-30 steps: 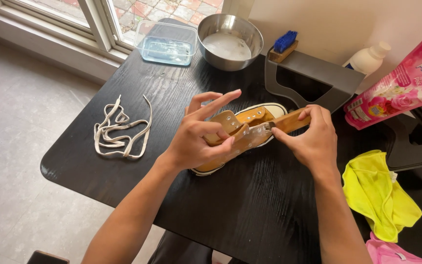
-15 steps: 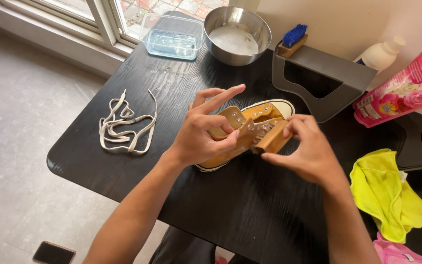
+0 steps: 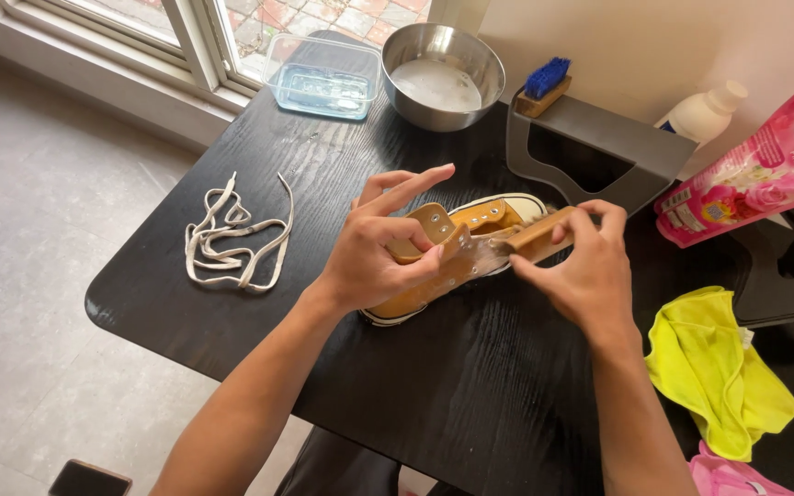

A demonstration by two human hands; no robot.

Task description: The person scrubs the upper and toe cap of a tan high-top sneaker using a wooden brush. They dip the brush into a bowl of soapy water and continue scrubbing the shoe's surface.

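Brushing a shoe [image 3: 452,257] mid-table.
Left hand [image 3: 379,248] clasps it, forefinger outstretched; right hand [image 3: 581,266] pinches the brush [image 3: 535,234]; laces [image 3: 232,243] lie well apart.

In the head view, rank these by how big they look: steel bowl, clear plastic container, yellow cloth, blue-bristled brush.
1. yellow cloth, though it lies nearer the camera, so unsure
2. steel bowl
3. clear plastic container, close to the bowl, hard to separate
4. blue-bristled brush, clearly smallest
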